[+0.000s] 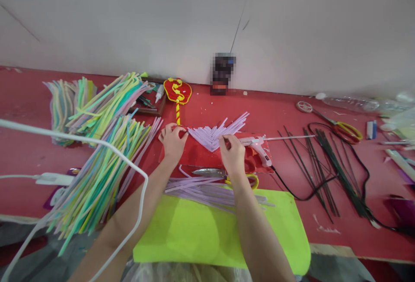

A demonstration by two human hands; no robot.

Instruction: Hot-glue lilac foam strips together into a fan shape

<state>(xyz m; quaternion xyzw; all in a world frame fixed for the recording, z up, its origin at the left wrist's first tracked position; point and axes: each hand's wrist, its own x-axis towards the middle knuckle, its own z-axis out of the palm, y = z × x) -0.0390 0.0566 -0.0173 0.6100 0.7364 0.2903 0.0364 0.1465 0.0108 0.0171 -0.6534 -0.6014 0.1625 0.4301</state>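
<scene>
A chevron of lilac pipe cleaners (211, 137), laid in slanting rows that meet in a V, rests on a red board (194, 158) between my hands. My left hand (173, 142) is at the chevron's left end, its thumb and fingers curled together in a pinch. At the lower right side of the chevron, my right hand (232, 150) has its thumb and fingertips closed. What either pinch holds is too small to make out. Just right of my right hand lies a pink glue gun (261, 150) with a long glue stick. Scissors (209, 172) lie below the chevron.
Loose lilac pipe cleaners (201, 191) lie on a bright green cloth (194, 230). Mixed pastel bundles (97, 178) fill the left side, with a white cable (129, 167) crossing in front. Dark green stems (340, 174), a black cord (304, 197) and yellow-handled scissors (348, 131) lie right.
</scene>
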